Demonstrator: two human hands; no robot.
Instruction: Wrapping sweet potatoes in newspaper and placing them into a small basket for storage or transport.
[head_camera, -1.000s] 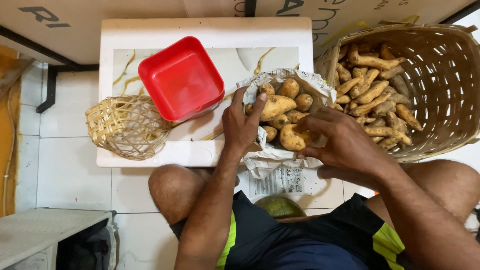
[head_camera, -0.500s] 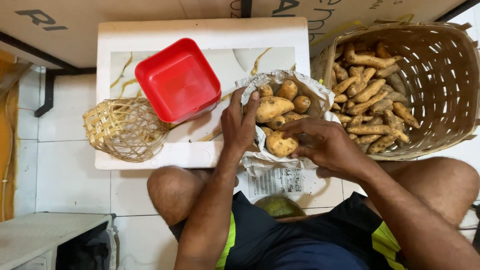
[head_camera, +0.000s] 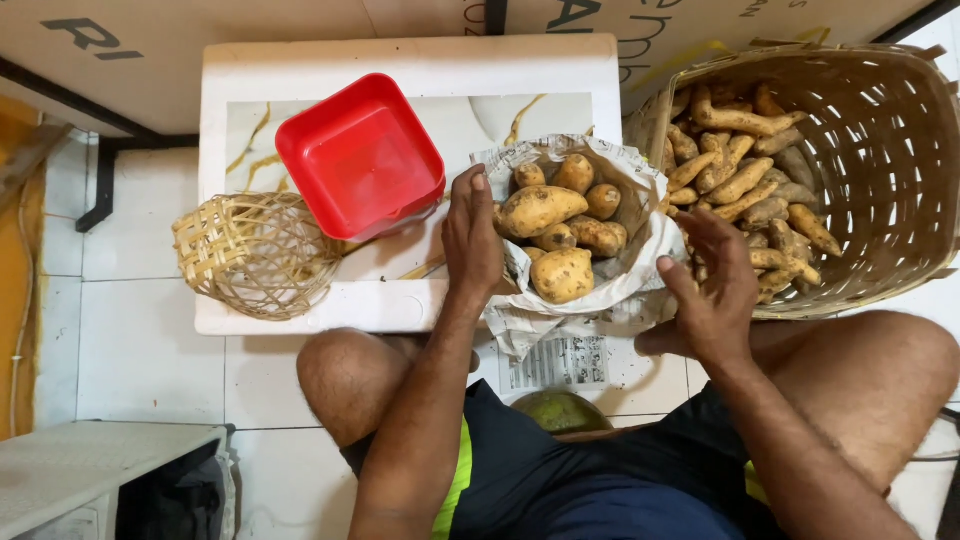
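Grey-white printed newspaper bag (head_camera: 600, 300) between both hands; brown printed cardboard (head_camera: 300, 25) beyond, far above the fingertips.

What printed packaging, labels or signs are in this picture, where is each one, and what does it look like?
Newspaper bag: centre, open, grey printed paper, holding potatoes; left hand on its rim.
Cardboard sheet: along the top, flat, tan with dark lettering.
Printed newspaper flap: below the bag, white with a black block of print.
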